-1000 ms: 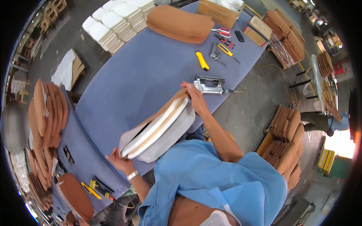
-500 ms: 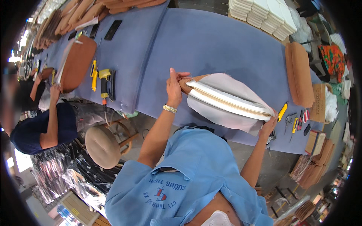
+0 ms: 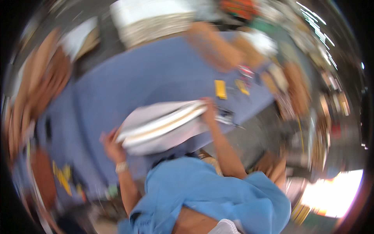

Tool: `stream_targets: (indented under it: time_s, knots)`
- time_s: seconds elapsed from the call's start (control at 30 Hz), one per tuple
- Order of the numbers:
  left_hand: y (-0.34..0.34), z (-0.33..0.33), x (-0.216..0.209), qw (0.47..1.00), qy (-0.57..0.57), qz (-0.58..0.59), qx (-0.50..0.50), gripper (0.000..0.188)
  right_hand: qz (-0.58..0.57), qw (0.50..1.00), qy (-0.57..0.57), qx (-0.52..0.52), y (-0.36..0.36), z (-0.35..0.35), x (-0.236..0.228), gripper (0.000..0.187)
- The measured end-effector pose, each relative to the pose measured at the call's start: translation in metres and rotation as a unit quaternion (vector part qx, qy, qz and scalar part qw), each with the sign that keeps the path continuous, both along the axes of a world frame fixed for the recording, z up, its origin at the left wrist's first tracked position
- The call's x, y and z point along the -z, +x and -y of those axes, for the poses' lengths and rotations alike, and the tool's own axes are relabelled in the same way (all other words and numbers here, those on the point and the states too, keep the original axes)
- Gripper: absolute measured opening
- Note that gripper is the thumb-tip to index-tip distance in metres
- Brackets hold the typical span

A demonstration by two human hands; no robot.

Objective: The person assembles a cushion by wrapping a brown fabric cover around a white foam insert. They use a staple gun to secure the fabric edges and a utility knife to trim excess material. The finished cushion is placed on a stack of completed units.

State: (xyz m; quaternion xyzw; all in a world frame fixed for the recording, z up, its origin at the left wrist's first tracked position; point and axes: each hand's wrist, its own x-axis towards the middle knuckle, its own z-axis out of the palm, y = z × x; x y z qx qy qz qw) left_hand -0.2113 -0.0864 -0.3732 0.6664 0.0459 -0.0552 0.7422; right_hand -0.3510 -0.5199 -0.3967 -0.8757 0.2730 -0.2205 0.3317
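Note:
A long seat cushion [image 3: 163, 126] is held up between my two hands above the near part of the blue table. Its open side shows white padding on either side of a thin tan board, with pale fabric flaring out around it. My left hand [image 3: 113, 148] is closed on the cushion's left end. At the other end my right hand [image 3: 209, 109] grips the corner where the fabric gathers. The whole picture is smeared by motion, so single fingers are hard to make out.
On the blue table [image 3: 117, 84] lie a yellow cutter [image 3: 220, 89] and some small tools [image 3: 243, 84] to the right. Brown cushions [image 3: 214, 46] and white stacked pads [image 3: 152, 21] stand at the back. Brown pieces [image 3: 43, 85] and blurred yellow tools [image 3: 64, 177] are at left.
My view has swung to the right, so the table and surroundings appear shifted and turned. Both hands have kept their hold on the cushion, whose left end now sits lower in the picture.

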Motion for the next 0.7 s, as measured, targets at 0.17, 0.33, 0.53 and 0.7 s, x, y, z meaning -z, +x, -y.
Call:
stream_targets:
  time_s: [0.17, 0.33, 0.53, 0.7]
  knots:
    - [0.004, 0.007, -0.024, 0.982, -0.171, -0.079, -0.029, 0.057, 0.076, 0.976, 0.195, 0.063, 0.016, -0.015, -0.022, 0.039]
    - [0.017, -0.005, -0.01, 0.993, -0.028, -0.097, -0.068, 0.068, 0.081, 0.968, 0.22, 0.088, 0.01, -0.032, -0.042, 0.038]
    - [0.007, -0.004, -0.021, 0.993, -0.056, -0.08, -0.072, 0.064, 0.105, 0.969, 0.208, 0.076, 0.004, -0.037, -0.045, 0.037]
    - [0.001, -0.002, -0.019, 0.991, -0.085, -0.062, -0.088, 0.063, 0.115, 0.971, 0.202, 0.059, -0.002, -0.034, -0.045, 0.037]
